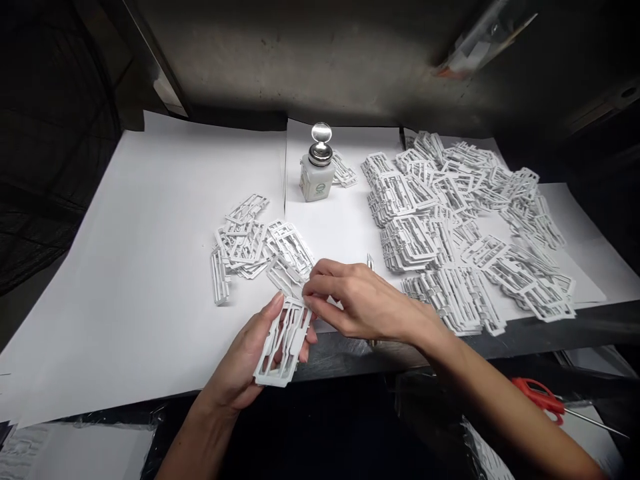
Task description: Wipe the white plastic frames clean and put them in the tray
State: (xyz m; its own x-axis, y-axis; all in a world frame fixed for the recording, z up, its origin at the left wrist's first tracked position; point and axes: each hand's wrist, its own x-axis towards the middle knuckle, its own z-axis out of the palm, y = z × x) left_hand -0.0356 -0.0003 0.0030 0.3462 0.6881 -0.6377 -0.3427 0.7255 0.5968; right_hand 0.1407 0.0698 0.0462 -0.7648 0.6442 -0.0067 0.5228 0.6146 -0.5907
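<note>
A white slotted plastic frame (285, 343) lies tilted in my left hand (250, 353), whose thumb and fingers are closed round its long sides. My right hand (357, 300) is closed in a pinch at the upper right corner of that frame; its fingertips touch or nearly touch the edge, and whether they hold anything small cannot be made out. Just beyond both hands sits a loose pile of similar white frames (245, 240). Partly hidden behind my right hand is a slim metal-tipped tool (370, 261).
A white dispenser bottle (316, 181) stands at the back with its metal lid up, a few frames beside it. Large stacks of white frames (410, 240) cover the right side. White paper (150, 267) lines the table. Red-handled scissors (537, 397) lie low at the right.
</note>
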